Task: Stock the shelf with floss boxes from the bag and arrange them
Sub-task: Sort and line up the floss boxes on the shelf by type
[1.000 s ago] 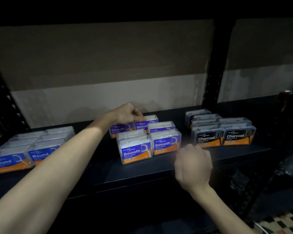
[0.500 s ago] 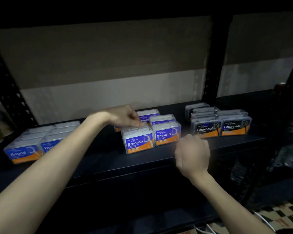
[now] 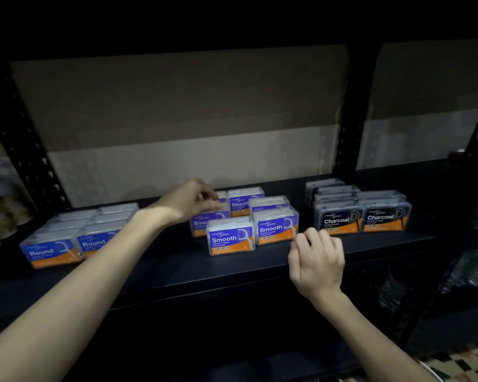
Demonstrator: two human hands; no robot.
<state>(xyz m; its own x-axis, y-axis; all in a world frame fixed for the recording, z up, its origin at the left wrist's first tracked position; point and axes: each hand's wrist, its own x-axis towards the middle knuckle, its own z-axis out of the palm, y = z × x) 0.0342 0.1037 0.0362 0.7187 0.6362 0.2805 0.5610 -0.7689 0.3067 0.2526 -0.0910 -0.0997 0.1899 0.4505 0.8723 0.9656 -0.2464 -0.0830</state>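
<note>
I am seeing the left hand reaching across the dark shelf with its fingers curling over the top of a Smooth floss box in the middle group; the fingers are touching it, though I cannot tell whether they are actually gripping it. That box is sitting behind and left of the front Smooth box, which is standing apart from the others, nearest the shelf edge. More Smooth boxes are lining up just beside it to the right and behind.

The right hand is hovering in front of the shelf edge, loosely curled with nothing in it, its knuckles near the front right Smooth box.

Further out, I am looking at a block of Round floss boxes on the left end and a block of Charcoal floss boxes on the right, each well apart from the middle group. A black perforated upright is framing the left side.
</note>
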